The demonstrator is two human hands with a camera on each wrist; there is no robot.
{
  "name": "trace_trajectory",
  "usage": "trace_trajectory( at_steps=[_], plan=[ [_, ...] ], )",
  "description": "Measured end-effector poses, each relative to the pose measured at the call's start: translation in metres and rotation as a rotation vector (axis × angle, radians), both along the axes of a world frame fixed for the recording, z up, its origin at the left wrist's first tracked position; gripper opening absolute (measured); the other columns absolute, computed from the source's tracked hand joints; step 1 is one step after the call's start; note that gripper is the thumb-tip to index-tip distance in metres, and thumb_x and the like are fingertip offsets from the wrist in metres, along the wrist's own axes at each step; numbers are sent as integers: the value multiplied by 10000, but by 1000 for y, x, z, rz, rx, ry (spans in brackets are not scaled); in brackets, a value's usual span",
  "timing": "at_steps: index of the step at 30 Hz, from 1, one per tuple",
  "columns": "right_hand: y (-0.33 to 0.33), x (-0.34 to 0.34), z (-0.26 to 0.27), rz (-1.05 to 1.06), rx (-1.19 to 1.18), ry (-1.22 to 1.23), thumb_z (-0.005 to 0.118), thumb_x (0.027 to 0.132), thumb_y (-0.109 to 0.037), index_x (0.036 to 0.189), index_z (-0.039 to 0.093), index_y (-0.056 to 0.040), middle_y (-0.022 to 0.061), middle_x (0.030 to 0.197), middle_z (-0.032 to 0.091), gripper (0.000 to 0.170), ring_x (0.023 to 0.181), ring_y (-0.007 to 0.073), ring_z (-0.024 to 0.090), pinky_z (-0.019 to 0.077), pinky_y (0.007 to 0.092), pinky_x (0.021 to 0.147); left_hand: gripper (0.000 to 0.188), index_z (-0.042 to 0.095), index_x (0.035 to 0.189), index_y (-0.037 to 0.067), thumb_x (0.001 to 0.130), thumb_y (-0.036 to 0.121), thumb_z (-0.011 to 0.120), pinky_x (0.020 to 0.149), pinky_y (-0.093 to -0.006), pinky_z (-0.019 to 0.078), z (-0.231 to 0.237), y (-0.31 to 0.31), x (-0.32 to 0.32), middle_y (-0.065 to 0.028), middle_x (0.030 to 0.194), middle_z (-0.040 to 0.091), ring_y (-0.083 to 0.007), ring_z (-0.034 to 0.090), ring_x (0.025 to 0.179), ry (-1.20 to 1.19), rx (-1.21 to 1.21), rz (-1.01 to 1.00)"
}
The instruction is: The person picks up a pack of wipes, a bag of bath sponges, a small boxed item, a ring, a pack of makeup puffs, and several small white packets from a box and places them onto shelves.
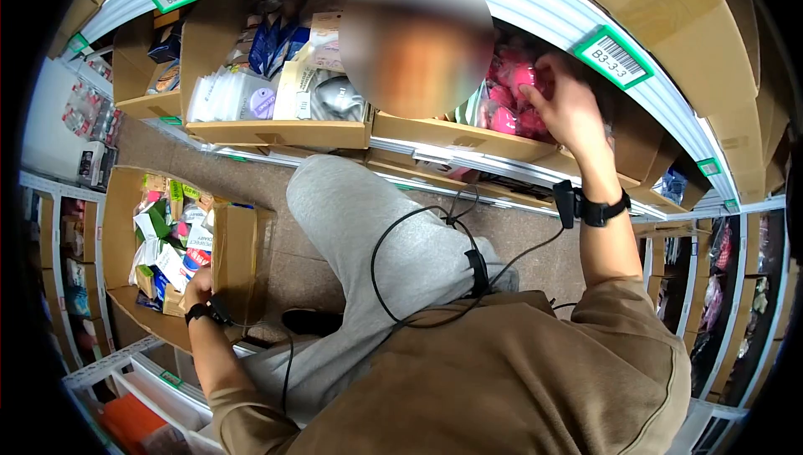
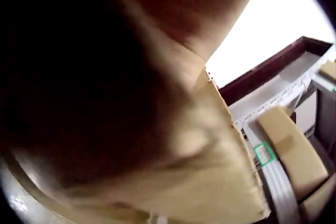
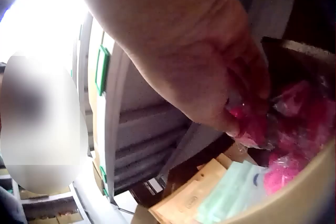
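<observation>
In the head view the right hand (image 1: 573, 108) reaches into a shelf bin among pink items in clear plastic (image 1: 504, 108). The right wrist view shows that hand (image 3: 210, 71) with thumb and fingers curled round a pink wrapped item (image 3: 251, 129); more pink packets (image 3: 289, 169) lie beside it. At lower left, the left hand (image 1: 199, 288) is at the near edge of a cardboard box (image 1: 238, 246) full of mixed packets (image 1: 171, 242); its fingers are partly hidden. The left wrist view is dark and blurred, with the hand (image 2: 178, 71) close to cardboard (image 2: 220, 166).
Beside the pink items are bins with white packets (image 1: 222, 99) and a silver-grey package (image 1: 335, 97). A metal shelf edge with a green-framed label (image 1: 615, 56) runs above the right hand. Black cables (image 1: 376, 263) loop over the grey-trousered leg (image 1: 335, 212). More shelves stand on both sides.
</observation>
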State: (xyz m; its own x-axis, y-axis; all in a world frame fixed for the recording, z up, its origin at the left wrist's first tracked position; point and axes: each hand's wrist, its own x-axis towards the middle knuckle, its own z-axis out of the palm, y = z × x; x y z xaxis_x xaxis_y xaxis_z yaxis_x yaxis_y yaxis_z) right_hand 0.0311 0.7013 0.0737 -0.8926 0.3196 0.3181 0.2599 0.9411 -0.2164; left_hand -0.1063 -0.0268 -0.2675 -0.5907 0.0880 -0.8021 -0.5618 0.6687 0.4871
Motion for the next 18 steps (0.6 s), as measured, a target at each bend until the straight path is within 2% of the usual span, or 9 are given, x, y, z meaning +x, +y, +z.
trace_trajectory(
  at_steps=[3,4,6,9,11,14,16,17,18],
  plan=[
    [8,-15,-26,-46,64,-311,669,872,-242,1117,633,-64,208,932,672,305,886,423,636,514,484,802,499,587,1178,-62,806,260,668,632,-428,490,9,10,13,-124,1043,673,-255,624,824,55,10,-63],
    [11,-17,-36,-38,28,-308,644,885,-232,1118,659,-86,211,948,664,275,899,424,634,513,490,818,554,615,1150,-92,760,285,730,686,-431,488,18,16,19,-150,1081,681,-257,616,822,-8,-4,94],
    [19,-13,-38,44,70,-203,644,883,-232,1104,670,-83,215,984,659,267,915,424,632,511,489,825,530,638,1098,-99,742,279,747,696,-427,491,-25,-18,17,-158,1046,690,-252,618,806,66,9,114],
    [8,-10,-28,68,72,-34,642,877,-216,1058,691,-66,216,1055,648,241,965,415,622,501,480,845,459,693,990,-82,688,252,787,705,-432,509,-16,-22,19,-185,948,715,-263,642,756,166,-50,112],
    [-8,-6,-12,104,10,6,634,883,-208,1023,684,-54,205,1050,652,214,949,409,627,502,471,829,362,706,907,-43,672,221,785,679,-440,516,-57,-66,10,-222,871,707,-292,657,730,431,-387,-359],
    [-44,-9,1,269,-100,90,647,884,-158,954,660,-24,167,957,650,151,852,348,642,512,389,750,276,663,730,-30,664,215,771,644,-440,512,7,-34,0,-255,747,654,-332,644,680,539,-643,-298],
    [-76,-14,4,331,-253,55,638,883,-83,931,656,-5,115,875,628,94,767,230,631,483,304,674,270,685,870,-40,695,160,733,645,-429,513,95,16,12,-242,772,675,-332,651,665,699,-615,-8],
    [-90,-18,2,411,-259,58,647,874,-63,929,660,1,93,863,621,86,721,178,606,471,282,645,277,709,890,-20,708,180,764,650,-407,512,94,4,8,-242,775,675,-300,664,681,880,-557,41],
    [-104,-25,-3,528,-282,74,656,864,-46,940,660,2,83,866,625,91,706,160,596,470,269,636,313,726,917,7,708,223,812,688,-377,524,153,45,20,-213,810,698,-257,688,746,791,-511,212]
  ],
)
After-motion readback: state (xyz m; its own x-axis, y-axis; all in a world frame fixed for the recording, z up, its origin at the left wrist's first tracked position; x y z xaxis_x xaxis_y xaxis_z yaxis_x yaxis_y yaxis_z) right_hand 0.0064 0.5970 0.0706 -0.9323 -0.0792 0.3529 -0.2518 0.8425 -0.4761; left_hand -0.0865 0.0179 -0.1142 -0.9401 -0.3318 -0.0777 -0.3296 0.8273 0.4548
